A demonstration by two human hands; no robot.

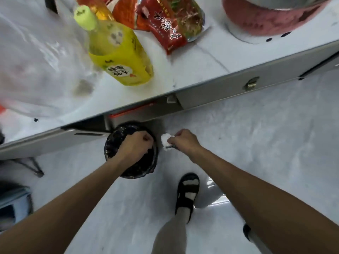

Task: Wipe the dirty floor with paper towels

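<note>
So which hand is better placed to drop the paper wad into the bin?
Right. The right hand pinches the paper wad just beside the bin; the left hand is a fist over it.

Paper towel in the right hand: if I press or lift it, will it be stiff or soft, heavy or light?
The paper towel is crumpled into a small wad, so it is probably soft and would squash when pressed. The right hand holds it by the fingertips, so it seems very light. Its lumpy shape probably would not roll far.
</note>
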